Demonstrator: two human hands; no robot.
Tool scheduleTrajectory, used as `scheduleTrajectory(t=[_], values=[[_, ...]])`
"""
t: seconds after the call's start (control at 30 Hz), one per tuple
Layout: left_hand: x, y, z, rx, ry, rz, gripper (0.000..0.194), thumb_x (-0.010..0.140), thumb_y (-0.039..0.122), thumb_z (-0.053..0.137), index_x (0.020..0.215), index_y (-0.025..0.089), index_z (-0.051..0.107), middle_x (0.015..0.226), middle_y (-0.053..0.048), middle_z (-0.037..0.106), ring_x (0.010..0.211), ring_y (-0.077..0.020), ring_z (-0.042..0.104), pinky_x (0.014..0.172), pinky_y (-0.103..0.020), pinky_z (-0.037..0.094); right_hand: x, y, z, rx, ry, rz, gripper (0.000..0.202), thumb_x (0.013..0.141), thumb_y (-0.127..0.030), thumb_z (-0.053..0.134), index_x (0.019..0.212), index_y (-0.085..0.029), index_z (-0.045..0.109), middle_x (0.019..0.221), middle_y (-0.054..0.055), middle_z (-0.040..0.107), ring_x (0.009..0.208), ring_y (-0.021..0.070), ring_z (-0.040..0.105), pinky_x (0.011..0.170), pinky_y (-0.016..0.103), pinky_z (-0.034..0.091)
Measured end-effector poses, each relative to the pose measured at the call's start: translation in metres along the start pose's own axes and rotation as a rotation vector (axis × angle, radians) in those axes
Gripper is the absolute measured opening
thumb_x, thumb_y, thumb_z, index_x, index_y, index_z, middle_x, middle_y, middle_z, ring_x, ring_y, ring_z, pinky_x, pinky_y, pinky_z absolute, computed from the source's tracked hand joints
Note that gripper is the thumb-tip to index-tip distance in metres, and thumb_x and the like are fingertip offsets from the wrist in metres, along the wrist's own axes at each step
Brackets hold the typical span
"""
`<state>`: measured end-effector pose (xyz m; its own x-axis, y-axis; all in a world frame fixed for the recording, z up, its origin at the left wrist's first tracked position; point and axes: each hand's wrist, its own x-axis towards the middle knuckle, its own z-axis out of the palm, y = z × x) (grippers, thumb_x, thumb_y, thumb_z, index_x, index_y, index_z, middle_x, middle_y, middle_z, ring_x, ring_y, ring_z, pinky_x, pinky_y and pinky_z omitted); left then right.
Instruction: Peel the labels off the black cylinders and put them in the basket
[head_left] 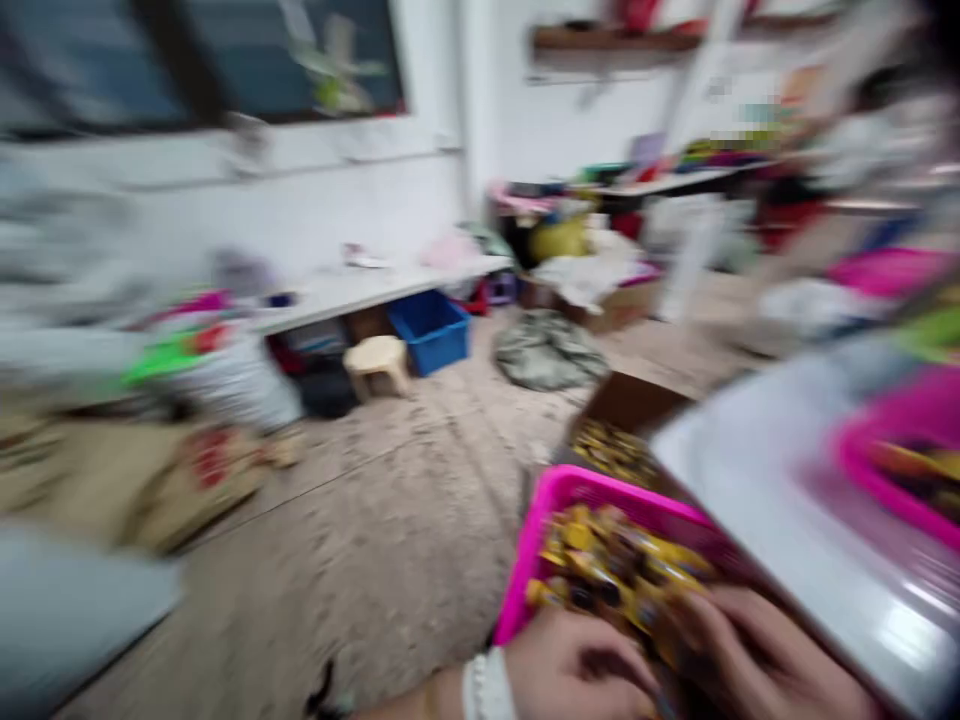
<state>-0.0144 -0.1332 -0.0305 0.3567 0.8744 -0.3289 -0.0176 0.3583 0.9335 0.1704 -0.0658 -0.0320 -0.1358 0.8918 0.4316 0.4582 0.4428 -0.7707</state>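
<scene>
A pink basket (pixel 525 560) at the lower right holds a heap of small yellow and brown wrapped pieces (pixel 600 565). My left hand (pixel 577 665), with white bands at the wrist, lies over the basket's near side, its fingers curled; what they hold, if anything, is hidden. Beside it on the right, my right hand (pixel 757 650) reaches over the pieces with its fingers bent and blurred. Whether it grips any piece cannot be made out.
A white table (pixel 765 480) stands on the right, bearing another pink basket (pixel 855 450). Behind the near basket is a cardboard box (pixel 637 400) of similar pieces. Farther off are a cream stool (pixel 376 355), a blue crate (pixel 435 335) and a green-grey bundle (pixel 551 350).
</scene>
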Motion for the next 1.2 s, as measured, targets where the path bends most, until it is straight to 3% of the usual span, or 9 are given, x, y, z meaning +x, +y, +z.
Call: scheduleTrajectory(t=[0.07,0.23,0.4,0.5,0.7,0.93,1.03,1.1,1.2], values=[[0.025,0.008,-0.006,-0.009,-0.039,-0.073,0.034,0.079,0.046,0.073,0.095,0.016,0.075,0.088,-0.006,0.076,0.08,-0.0187,0.067,0.074,-0.028,0.05,-0.003,0.001,-0.014,-0.02,0.005,0.056,0.02,0.092,-0.035,0.064,0.079,-0.021,0.07,0.076,0.003,0.069,0.067,0.0167,0.066,0.061,0.025,0.054],[0.074,0.023,-0.017,-0.04,-0.188,-0.09,0.034,0.082,0.048,0.069,0.092,0.016,0.071,0.082,-0.007,0.074,0.073,-0.0157,0.064,0.066,-0.024,0.048,0.005,0.009,-0.021,-0.032,0.229,0.24,0.023,0.093,-0.028,0.062,0.072,-0.019,0.067,0.069,0.002,0.064,0.064,0.0153,0.061,0.062,0.027,0.048],[0.086,0.031,-0.005,-0.105,-0.176,-0.102,0.032,0.081,0.046,0.072,0.089,0.015,0.071,0.078,-0.006,0.072,0.068,-0.013,0.062,0.062,-0.022,0.048,-0.021,0.008,-0.023,0.167,0.459,0.543,0.028,0.091,-0.036,0.066,0.069,-0.018,0.065,0.063,-0.001,0.059,0.056,0.012,0.053,0.053,0.023,0.042],[0.087,0.034,0.001,-0.116,-0.166,-0.075,0.031,0.083,0.045,0.071,0.088,0.014,0.072,0.076,-0.006,0.071,0.065,-0.0119,0.061,0.059,-0.021,0.047,-0.028,0.008,-0.02,0.279,0.526,0.657,0.031,0.089,-0.041,0.067,0.069,-0.018,0.066,0.059,-0.003,0.056,0.049,0.0102,0.047,0.046,0.022,0.038],[0.081,0.033,0.019,-0.096,-0.122,-0.003,0.032,0.086,0.042,0.067,0.094,0.012,0.075,0.077,-0.008,0.072,0.061,-0.0111,0.06,0.055,-0.02,0.048,-0.024,0.005,-0.023,0.232,0.525,0.526,0.027,0.088,-0.036,0.069,0.068,-0.018,0.066,0.064,-0.002,0.059,0.055,0.0112,0.05,0.05,0.023,0.041],[0.073,0.02,0.026,-0.165,0.074,0.035,0.033,0.084,0.041,0.069,0.102,0.014,0.073,0.08,-0.007,0.071,0.056,-0.0104,0.057,0.047,-0.02,0.045,-0.021,0.015,-0.022,0.236,0.417,0.345,0.019,0.089,-0.027,0.068,0.072,-0.02,0.068,0.072,0.0,0.063,0.065,0.0144,0.058,0.06,0.026,0.047],[0.063,0.021,0.043,-0.151,0.18,0.019,0.03,0.084,0.04,0.068,0.099,0.014,0.074,0.075,-0.005,0.07,0.053,-0.0105,0.055,0.046,-0.021,0.043,-0.029,0.005,-0.03,0.236,0.331,0.32,0.016,0.089,-0.028,0.067,0.074,-0.022,0.07,0.074,0.002,0.066,0.068,0.0177,0.061,0.063,0.03,0.051],[0.065,0.022,0.061,-0.093,0.204,0.037,0.027,0.084,0.039,0.067,0.093,0.015,0.077,0.071,-0.005,0.069,0.055,-0.0122,0.056,0.05,-0.023,0.045,-0.04,0.001,-0.043,0.167,0.304,0.347,0.013,0.088,-0.031,0.068,0.077,-0.024,0.072,0.079,0.004,0.069,0.073,0.0206,0.063,0.069,0.033,0.053],[0.081,0.023,0.075,-0.032,0.113,0.195,0.023,0.074,0.039,0.076,0.077,0.016,0.079,0.083,-0.01,0.074,0.077,-0.0193,0.064,0.072,-0.029,0.052,-0.052,0.014,-0.061,0.02,0.421,0.389,0.009,0.082,-0.035,0.074,0.088,-0.028,0.074,0.088,0.004,0.07,0.076,0.0233,0.064,0.076,0.037,0.053]])
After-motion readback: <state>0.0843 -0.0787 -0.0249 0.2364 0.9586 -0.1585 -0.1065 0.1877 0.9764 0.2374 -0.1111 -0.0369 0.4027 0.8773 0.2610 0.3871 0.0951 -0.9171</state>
